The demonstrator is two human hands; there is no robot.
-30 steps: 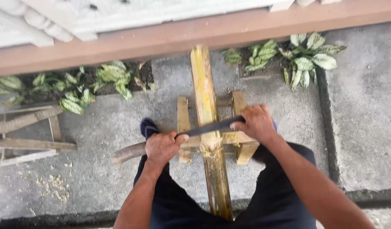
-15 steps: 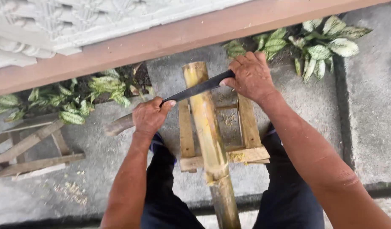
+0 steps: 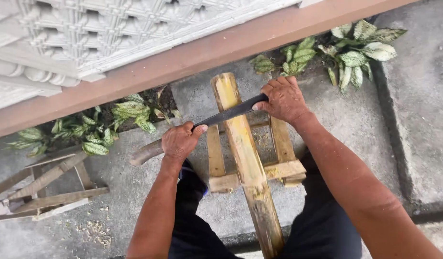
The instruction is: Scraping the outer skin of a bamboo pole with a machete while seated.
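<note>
A yellow-green bamboo pole (image 3: 243,153) lies lengthwise over a small wooden stand (image 3: 221,181) between my legs. A long dark blade (image 3: 228,114) rests crosswise on the pole near its far end. My left hand (image 3: 178,142) grips the blade's wooden handle (image 3: 145,152) at the left. My right hand (image 3: 282,99) grips the blade's other end, right of the pole. Both forearms reach forward over my dark trousers.
A second wooden frame (image 3: 48,189) lies at the left on the concrete floor, with wood shavings (image 3: 92,230) near it. Green-and-white leafy plants (image 3: 358,48) grow along a brown ledge (image 3: 183,60) below a pale ornate wall. A concrete joint (image 3: 389,124) runs at the right.
Both hands and the blade have slid along the bamboo pole, away from my body, toward its far end. The camera view tilted up toward the wall.
</note>
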